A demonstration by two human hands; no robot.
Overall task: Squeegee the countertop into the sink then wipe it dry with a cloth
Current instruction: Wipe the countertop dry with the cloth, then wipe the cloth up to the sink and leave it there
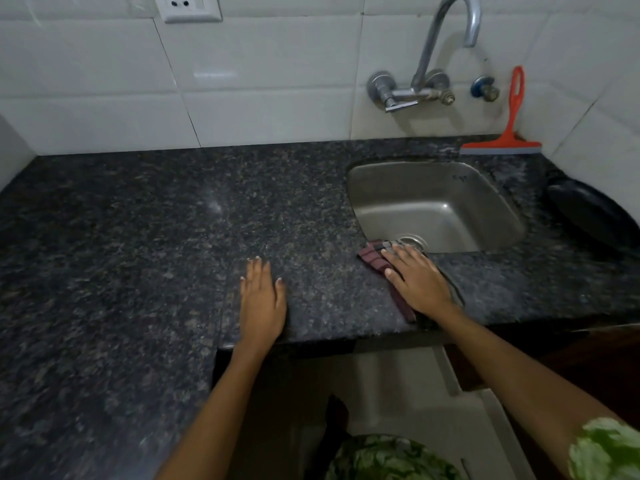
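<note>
The dark speckled granite countertop (166, 216) runs from the left wall to the steel sink (446, 199) at the right. My right hand (417, 278) lies flat on a dark red checked cloth (374, 259), pressing it to the counter at the sink's near left corner. My left hand (261, 299) rests flat on the bare counter near the front edge, fingers together, holding nothing. A red squeegee (509, 133) leans upright against the tiled wall behind the sink, untouched.
A steel tap (446, 39) with its valves comes out of the wall above the sink. A dark round pan (588, 216) lies on the counter right of the sink. White tiled walls close the back and right. A wall socket (188, 6) sits top left.
</note>
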